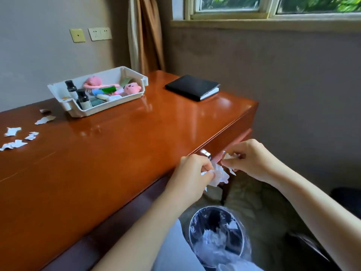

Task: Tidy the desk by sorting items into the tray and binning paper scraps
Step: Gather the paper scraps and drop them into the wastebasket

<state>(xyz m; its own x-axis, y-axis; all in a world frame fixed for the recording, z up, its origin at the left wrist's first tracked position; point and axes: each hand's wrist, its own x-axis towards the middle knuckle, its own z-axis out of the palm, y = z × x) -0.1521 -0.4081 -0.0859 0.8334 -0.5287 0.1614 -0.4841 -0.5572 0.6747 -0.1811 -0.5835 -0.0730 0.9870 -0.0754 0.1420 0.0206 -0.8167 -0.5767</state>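
Crumpled white paper scraps (219, 176) are pinched in the left hand (190, 178), and a smaller wad is gripped in the right hand (249, 159). Both are held past the glossy wooden counter (117, 143) edge, above the plastic-lined round bin (214, 208). More torn white scraps (13, 132) lie on the counter's left end, near the white plastic tray (105, 75).

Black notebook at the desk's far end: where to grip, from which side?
Probably its right edge, where the white pages show. The black notebook lies flat and closed near the right end of the desk, so come in low from that end, thumb on the cover, fingertips under the edge.
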